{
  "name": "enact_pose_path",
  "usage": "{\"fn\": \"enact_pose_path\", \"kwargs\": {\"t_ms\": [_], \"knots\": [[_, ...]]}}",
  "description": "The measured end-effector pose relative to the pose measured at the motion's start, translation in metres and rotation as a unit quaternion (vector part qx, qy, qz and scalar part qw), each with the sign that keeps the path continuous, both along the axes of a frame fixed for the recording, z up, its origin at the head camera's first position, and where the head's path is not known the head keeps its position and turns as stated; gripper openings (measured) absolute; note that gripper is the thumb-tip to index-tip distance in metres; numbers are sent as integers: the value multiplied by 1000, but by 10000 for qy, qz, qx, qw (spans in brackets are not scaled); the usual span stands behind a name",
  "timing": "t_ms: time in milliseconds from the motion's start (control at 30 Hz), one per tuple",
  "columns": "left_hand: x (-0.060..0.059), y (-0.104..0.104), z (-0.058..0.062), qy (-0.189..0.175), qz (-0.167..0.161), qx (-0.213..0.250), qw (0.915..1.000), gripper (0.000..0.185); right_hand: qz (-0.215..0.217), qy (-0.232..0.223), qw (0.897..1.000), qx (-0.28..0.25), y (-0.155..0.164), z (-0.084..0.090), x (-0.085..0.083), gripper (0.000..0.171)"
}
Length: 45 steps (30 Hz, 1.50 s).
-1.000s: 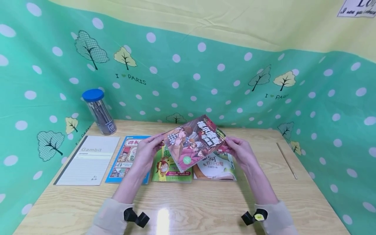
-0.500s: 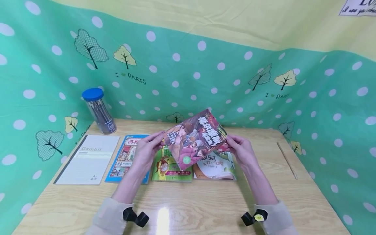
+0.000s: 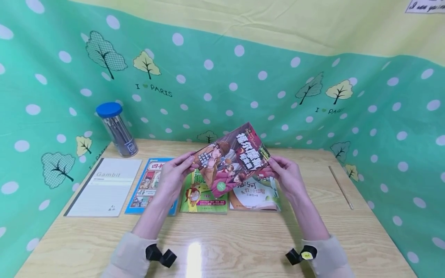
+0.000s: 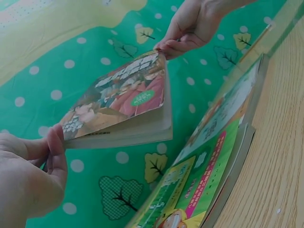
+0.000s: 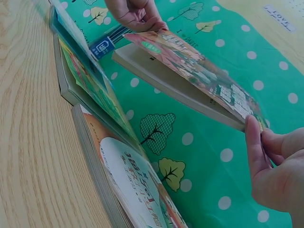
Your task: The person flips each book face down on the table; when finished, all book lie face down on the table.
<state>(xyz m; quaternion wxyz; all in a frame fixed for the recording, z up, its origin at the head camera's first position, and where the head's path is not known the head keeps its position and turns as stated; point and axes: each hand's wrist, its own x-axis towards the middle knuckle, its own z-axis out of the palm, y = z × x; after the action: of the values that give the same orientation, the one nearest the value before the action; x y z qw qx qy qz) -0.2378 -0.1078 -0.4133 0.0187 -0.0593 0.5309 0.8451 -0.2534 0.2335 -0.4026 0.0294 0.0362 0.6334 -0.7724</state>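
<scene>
- Sleeves at the near edge of the table (image 3: 215, 247), wrists up, both hands raised over the middle of it
- Left hand (image 3: 172, 178) pinches one corner of the book (image 3: 231, 158), thumb on the cover; right hand (image 3: 288, 177) pinches the opposite corner
- Book hangs tilted in the air, clear of the green book (image 3: 203, 195) and white book (image 3: 255, 195) lying side by side under it
- Step, as I judge it: lifted, being carried; setting it down calls for levelling it and a free spot
- Blue book (image 3: 149, 185) and notebook (image 3: 106, 187) lie further left
- Jar (image 3: 117, 129) with a blue lid stands at the far left corner
- Dotted green cloth (image 3: 243, 88) walls the table in
</scene>
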Motion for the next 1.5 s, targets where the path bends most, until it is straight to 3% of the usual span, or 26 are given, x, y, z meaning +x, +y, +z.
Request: {"fn": "enact_pose_path", "kwargs": {"t_ms": [333,933,1500], "knots": [[2,0,5,36,-65,158,9998,45,27,220,9998,-6,1,3,2,14],[7,-2,11,479,-151,334,9982,44,123,427,9977,-518,0,3,2,18],[7,-1,10,524,-108,336,9980,45,83,246,9945,-1018,0,3,0,19]]}}
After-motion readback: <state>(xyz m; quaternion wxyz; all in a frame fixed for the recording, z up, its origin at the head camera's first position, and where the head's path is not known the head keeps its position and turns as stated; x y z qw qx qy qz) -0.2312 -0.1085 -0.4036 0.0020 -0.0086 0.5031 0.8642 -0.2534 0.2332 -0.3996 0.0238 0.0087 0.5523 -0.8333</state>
